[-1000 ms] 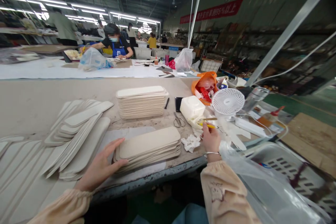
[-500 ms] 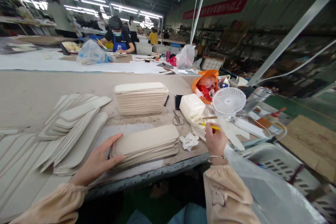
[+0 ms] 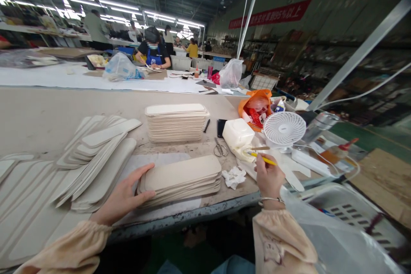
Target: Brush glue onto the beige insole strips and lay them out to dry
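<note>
My left hand lies with fingers and thumb spread around the left end of a low stack of pale, round-cornered panels, touching its edge. The top panels are slightly fanned out at the near side. In my right hand is a thin yellow-handled brush, pinched between thumb and fingers. Its tip, hard to make out, is at the mouth of a white plastic container lying on its side. Crumpled white tissue sits between the low stack and my right hand.
Behind is a taller panel stack; fanned panels cover the left. Scissors, a black phone, a white fan and an orange bag stand near the container. A co-worker sits across the table.
The view has shifted slightly, moving the scene right and a little down. My right hand keeps the brush at the container, its handle now tilted more steeply. My left hand stays at the stack.
</note>
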`<state>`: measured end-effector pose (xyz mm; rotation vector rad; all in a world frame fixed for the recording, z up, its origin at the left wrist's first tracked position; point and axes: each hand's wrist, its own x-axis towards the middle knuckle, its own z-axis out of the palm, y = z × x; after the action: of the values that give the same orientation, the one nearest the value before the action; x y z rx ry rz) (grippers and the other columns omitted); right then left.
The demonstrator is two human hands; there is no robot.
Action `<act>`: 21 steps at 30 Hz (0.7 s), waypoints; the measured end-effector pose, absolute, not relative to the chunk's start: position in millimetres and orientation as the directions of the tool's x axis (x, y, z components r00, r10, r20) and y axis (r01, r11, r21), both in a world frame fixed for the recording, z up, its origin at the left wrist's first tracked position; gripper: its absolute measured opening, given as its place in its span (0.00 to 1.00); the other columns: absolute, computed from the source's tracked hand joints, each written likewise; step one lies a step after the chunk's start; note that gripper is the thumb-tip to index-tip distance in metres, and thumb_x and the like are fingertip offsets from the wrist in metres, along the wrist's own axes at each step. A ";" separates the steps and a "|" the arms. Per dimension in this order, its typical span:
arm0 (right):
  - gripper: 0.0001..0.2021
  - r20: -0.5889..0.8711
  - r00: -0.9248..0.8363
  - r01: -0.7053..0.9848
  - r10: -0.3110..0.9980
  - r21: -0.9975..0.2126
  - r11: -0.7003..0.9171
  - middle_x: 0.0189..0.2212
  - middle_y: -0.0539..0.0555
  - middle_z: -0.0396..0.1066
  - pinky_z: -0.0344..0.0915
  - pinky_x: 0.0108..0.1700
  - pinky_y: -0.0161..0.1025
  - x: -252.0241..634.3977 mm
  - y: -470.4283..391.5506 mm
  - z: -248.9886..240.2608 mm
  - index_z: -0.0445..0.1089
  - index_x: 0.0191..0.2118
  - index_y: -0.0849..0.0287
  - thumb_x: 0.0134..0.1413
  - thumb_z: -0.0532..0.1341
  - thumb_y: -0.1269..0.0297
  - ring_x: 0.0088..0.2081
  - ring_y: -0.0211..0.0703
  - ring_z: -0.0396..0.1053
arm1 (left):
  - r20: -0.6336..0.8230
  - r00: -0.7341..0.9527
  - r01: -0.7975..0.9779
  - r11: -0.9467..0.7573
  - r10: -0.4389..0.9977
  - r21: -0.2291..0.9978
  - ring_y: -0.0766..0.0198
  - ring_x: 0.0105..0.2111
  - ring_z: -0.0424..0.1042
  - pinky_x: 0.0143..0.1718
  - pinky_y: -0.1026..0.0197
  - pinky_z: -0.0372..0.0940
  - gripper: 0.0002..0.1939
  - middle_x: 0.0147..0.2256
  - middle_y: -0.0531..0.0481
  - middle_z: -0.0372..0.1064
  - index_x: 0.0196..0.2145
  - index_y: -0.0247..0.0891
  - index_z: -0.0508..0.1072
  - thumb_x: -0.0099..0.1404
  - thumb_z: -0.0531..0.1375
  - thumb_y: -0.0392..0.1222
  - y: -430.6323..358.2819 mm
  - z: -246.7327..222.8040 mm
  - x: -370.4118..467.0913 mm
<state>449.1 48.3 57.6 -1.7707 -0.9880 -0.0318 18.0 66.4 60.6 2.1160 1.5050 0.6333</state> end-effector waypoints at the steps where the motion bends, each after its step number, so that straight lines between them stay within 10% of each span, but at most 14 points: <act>1: 0.21 0.454 0.648 0.618 0.611 -0.783 -0.075 0.28 0.55 0.75 0.65 0.34 0.38 447.8 49.9 56.4 0.74 0.40 0.61 0.54 0.57 0.46 0.27 0.42 0.71 | 0.096 0.289 0.737 -0.286 0.952 0.612 0.46 0.57 0.66 0.59 0.49 0.61 0.40 0.59 0.42 0.64 0.60 0.38 0.64 0.56 0.60 0.62 66.3 61.3 18.5; 12: 0.20 0.442 0.728 0.471 0.523 -0.878 0.087 0.29 0.55 0.73 0.67 0.28 0.36 445.3 37.5 64.7 0.72 0.42 0.63 0.54 0.60 0.50 0.23 0.39 0.70 | 0.100 0.293 0.718 -0.288 0.951 0.633 0.47 0.59 0.63 0.62 0.46 0.56 0.40 0.61 0.42 0.61 0.61 0.40 0.61 0.57 0.61 0.63 69.1 50.2 13.7; 21: 0.19 0.387 0.710 0.612 0.588 -0.752 -0.244 0.19 0.53 0.70 0.66 0.32 0.43 457.3 28.9 56.7 0.75 0.38 0.62 0.52 0.59 0.50 0.23 0.46 0.71 | 0.102 0.324 0.668 -0.304 0.940 0.679 0.47 0.63 0.57 0.65 0.45 0.51 0.39 0.63 0.38 0.56 0.60 0.35 0.61 0.56 0.63 0.56 64.3 58.3 19.7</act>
<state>457.3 28.9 56.7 -1.9212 -0.9275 -0.0299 19.7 64.3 58.3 2.0669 1.4118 0.6768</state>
